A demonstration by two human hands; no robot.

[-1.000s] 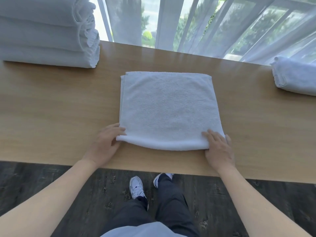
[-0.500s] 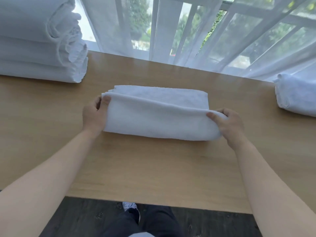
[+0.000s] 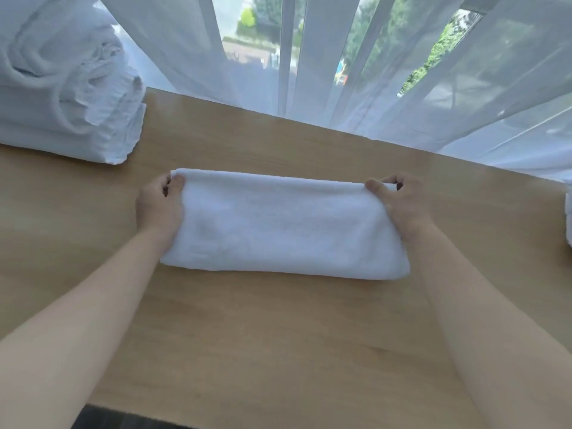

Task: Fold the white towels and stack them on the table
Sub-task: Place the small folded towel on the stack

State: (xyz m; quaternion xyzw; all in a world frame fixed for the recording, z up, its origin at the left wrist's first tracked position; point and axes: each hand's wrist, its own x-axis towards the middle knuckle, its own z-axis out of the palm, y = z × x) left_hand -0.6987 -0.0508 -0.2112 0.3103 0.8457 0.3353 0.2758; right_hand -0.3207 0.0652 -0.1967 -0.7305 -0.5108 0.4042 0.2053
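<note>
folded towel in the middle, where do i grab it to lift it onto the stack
Probably the two short ends of the folded towel, one hand from each side. It lies long and flat across the table, so end grips keep its layers together. The stack sits left.

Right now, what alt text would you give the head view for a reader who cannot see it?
Two bare hands, left hand and right hand, pinch the far corners of a folded white towel lying on a wooden table. A stack of folded towels sits at far left, and sheer curtains hang behind.
</note>
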